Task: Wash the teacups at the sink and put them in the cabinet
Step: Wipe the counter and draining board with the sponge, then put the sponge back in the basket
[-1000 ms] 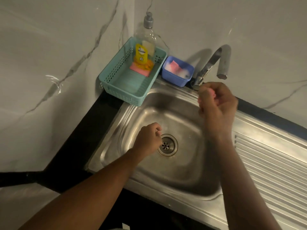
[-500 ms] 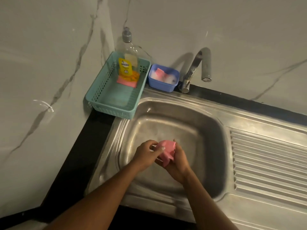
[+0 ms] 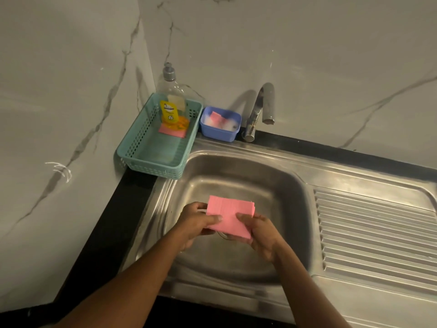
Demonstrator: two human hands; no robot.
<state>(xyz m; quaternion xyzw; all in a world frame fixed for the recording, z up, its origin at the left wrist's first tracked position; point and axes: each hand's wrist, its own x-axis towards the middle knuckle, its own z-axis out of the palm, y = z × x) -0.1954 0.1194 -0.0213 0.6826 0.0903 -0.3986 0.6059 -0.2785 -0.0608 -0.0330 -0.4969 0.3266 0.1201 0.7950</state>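
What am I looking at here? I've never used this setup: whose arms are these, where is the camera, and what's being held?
No machine here: the grip is a person's two bare hands. The camera sits on their head and looks down, so the arms enter from the bottom. Below is a steel sink with a ribbed drainboard to its right and a tap behind. The left hand and right hand each pinch an edge of a folded pink cloth above the basin. In the back corner stands a teal basket holding a soap bottle; beside it is a small blue tub. No teacup is in view.
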